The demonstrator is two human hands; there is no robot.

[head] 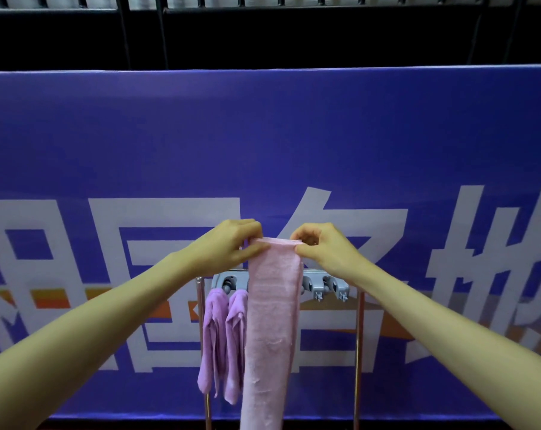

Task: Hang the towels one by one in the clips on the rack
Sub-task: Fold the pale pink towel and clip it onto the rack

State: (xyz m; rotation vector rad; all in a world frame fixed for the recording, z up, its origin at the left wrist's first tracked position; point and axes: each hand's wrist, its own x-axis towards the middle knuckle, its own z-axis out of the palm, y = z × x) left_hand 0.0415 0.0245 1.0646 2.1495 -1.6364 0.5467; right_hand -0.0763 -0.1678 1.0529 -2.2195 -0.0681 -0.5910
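Note:
A long pink towel (270,321) hangs straight down in front of the rack, held by its top edge above the clips. My left hand (228,245) pinches the left top corner and my right hand (322,248) pinches the right top corner. Behind the towel runs the grey clip bar (325,285) on two thin metal posts. Two purple towels (221,342) hang from clips at the bar's left end. Two clips to the right of the pink towel hold nothing. The towel hides the bar's middle.
A large blue banner (263,135) with white characters stands right behind the rack. Dark railings (263,32) run above it. The rack's posts (359,352) reach down to the floor at the bottom edge.

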